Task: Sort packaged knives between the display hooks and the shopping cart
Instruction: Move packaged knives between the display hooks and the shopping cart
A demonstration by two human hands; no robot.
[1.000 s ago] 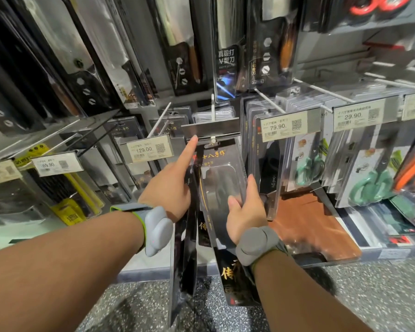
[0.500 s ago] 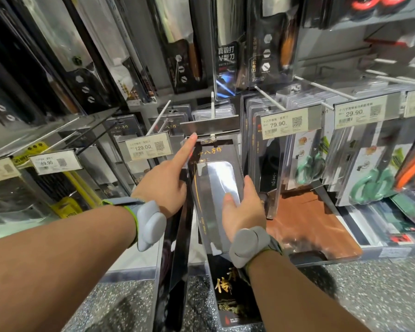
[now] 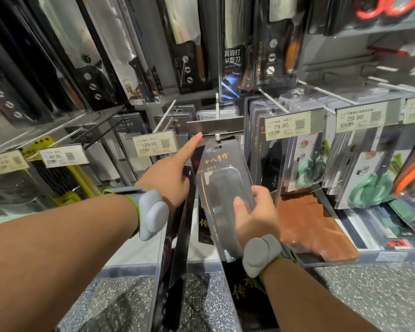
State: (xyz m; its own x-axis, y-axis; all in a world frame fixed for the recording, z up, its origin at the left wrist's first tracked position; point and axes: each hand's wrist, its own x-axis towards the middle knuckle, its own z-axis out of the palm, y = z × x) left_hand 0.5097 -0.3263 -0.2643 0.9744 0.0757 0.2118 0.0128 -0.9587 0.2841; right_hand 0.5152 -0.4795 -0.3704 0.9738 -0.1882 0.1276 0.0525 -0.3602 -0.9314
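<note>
A packaged knife [image 3: 222,185], a clear blister on a black card with gold characters, is tilted in front of the display. My right hand [image 3: 256,216] grips its lower right edge, thumb on the front. Its hang hole lies just below the white tip of the display hook [image 3: 217,136]. My left hand [image 3: 170,178] stretches its index finger to the package's top left corner under the hook's metal label bar [image 3: 215,125]. Its other fingers curl round a second dark packaged knife [image 3: 177,248] that hangs edge-on below. No shopping cart is in view.
More packaged knives [image 3: 235,65] hang on the upper row. To the left are price tags 129.00 [image 3: 153,144] and 69.90 [image 3: 62,155]. To the right hang packaged scissors [image 3: 369,190] under tags 79.90 and 29.90. A brown board [image 3: 309,226] lies on the bottom shelf, with speckled floor below.
My right hand has shifted from lying flat on the package's face to gripping its right edge, and the package has tilted a little. My left index finger stays at the hook.
</note>
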